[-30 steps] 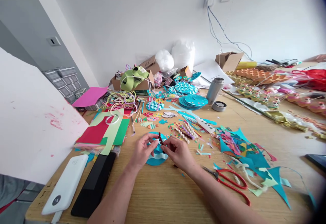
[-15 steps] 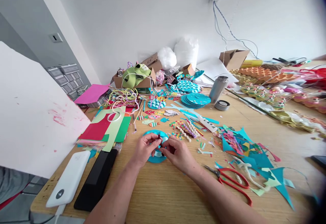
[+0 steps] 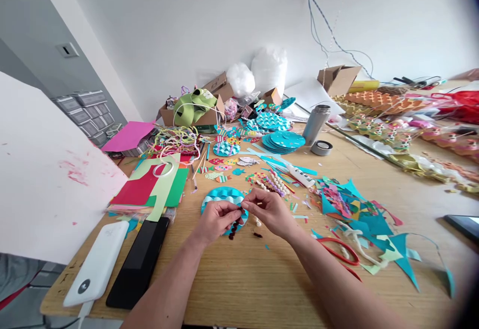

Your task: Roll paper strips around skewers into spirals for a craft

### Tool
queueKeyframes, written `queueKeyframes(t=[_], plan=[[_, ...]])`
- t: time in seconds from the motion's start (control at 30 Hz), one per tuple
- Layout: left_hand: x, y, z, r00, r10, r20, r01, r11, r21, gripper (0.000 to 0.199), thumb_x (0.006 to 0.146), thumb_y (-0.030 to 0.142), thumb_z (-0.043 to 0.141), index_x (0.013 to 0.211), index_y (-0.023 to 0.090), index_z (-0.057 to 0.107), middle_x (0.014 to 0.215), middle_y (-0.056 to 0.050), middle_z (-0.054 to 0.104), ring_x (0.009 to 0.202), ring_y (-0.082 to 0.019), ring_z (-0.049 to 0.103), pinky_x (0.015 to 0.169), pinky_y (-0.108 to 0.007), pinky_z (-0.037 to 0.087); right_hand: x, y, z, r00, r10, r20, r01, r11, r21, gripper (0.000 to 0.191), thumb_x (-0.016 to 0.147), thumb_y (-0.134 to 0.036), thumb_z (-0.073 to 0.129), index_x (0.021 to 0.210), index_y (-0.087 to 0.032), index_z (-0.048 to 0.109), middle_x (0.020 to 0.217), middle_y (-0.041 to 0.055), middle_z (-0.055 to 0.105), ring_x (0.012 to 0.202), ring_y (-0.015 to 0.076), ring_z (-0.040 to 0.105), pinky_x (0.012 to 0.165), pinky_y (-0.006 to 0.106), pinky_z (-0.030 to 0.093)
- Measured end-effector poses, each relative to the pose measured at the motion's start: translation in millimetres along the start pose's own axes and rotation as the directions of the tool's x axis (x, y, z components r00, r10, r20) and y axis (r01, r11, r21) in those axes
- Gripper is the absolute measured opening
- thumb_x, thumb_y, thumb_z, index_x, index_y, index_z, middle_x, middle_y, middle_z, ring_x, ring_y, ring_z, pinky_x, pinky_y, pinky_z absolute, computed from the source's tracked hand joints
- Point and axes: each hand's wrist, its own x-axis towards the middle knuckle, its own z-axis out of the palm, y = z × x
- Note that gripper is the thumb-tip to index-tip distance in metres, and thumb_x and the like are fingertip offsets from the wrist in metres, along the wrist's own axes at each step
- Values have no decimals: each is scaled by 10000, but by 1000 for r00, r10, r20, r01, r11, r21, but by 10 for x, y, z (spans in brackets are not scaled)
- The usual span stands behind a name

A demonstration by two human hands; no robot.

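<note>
My left hand (image 3: 220,217) pinches a short dark brown fuzzy twisted strand (image 3: 234,229), which hangs below its fingers. Thumb and fingertips of my right hand (image 3: 268,211) are pinched together at the strand's upper end, close beside the left fingertips. Under and behind both hands lies a round turquoise paper disc (image 3: 211,194) with wavy blue and white strips. A small dark brown scrap (image 3: 258,235) rests on the table below my right hand. Beside that hand are several twisted cream and purple strands (image 3: 279,184).
Red-handled scissors (image 3: 342,250) lie partly under my right forearm, near turquoise paper scraps (image 3: 374,229). A glue bottle (image 3: 300,175), stacked blue discs (image 3: 283,142) and a steel flask (image 3: 316,124) stand or lie farther back. At left are coloured sheets (image 3: 134,189), a white power bank (image 3: 96,264) and a black device (image 3: 138,264).
The view has shifted slightly. My hands have moved toward the disc's right side, uncovering more of it. The brown strand now hangs below my left fingers, and the dark scrap is visible.
</note>
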Motion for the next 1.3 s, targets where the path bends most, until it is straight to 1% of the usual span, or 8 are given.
queueKeyframes(t=[0.2,0.33,0.6,0.7,0.9,1.07,1.23,1.3], plan=[[20,-42,-4,999,32,8,-33,998,48,256,700,391,630,748,143,668,599,-20,639,361,-35,358,322,-168,238,-11,-19,8,1000,7,10,-6,993,-117,225,794,-337,546,665,-155,571,590,1,542,552,109,448,489,218,338],[34,-77,-2,999,43,25,-45,993,106,241,711,384,617,728,151,675,585,-13,632,379,-48,382,352,-175,267,-15,4,31,1000,4,24,-1,991,-137,235,810,-324,512,643,-160,538,565,-15,500,533,99,408,474,212,315],[36,-63,18,997,74,4,-74,989,126,217,698,391,626,720,182,681,633,-22,667,452,-102,501,393,-202,323,1,6,13,999,36,27,-31,985,-169,241,795,-323,517,616,-162,533,550,-20,483,522,101,397,474,217,295],[34,-54,25,997,80,20,-82,987,141,215,699,388,627,680,178,669,596,-11,642,455,-101,496,405,-204,322,-2,21,21,998,49,38,-42,985,-168,237,803,-316,508,624,-163,525,549,-26,462,513,95,375,465,215,282],[33,-55,23,997,77,11,-77,991,110,227,694,391,636,657,167,646,518,13,590,411,-79,448,396,-201,300,-13,79,100,999,51,9,-50,995,-87,262,818,-363,498,646,-167,526,535,-42,419,493,89,343,447,212,270],[30,-47,3,999,33,-13,-32,999,34,241,703,386,627,670,148,604,577,2,630,338,-33,361,352,-189,249,-1,67,69,996,92,21,-92,996,-23,296,815,-414,508,664,-163,549,511,-43,423,463,83,352,433,213,275],[17,-30,-13,1000,9,-25,-10,1000,-26,261,679,387,640,660,136,568,586,1,634,333,-24,359,341,-174,239,11,2,4,993,49,106,-61,992,111,280,786,-422,564,834,-149,597,657,0,533,524,88,432,462,208,329],[13,-24,-13,1000,7,-13,-7,999,-32,258,680,381,639,667,134,566,582,1,631,338,-24,362,345,-173,242,13,-14,-1,991,27,133,-47,988,150,269,771,-404,592,852,-147,597,720,19,557,576,101,473,502,217,363]])
